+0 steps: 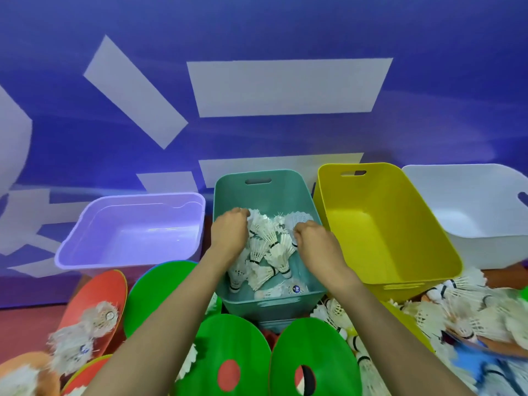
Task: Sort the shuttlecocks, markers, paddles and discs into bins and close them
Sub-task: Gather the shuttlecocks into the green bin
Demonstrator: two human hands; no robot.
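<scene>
Head view from my remote seat: a blue wall (257, 30) with pale rectangles fills the upper half. Below it four open bins stand in a row. The lilac bin (131, 197) is on the left, the teal bin (265, 195) in the middle, the yellow bin (385, 224) just beside it, and the white bin (471, 195) is far right.

Nearer to me lie overlapping green discs (237, 344) and a red disc (97, 292) at the left, which has a few feathered birds resting on it. A loose heap of shuttlecocks (457, 310) spreads in front of the yellow and white bins.

Both arms reach into the teal bin, which holds a pile of white shuttlecocks (268, 252). The left hand (230, 231) has its fingers curled down against the feathers – I cannot tell whether they grasp anything. The right hand (314, 241) pinches a net-skirted shuttlecock (298, 220) – thumb and fingertips at its skirt, above the pile.
</scene>
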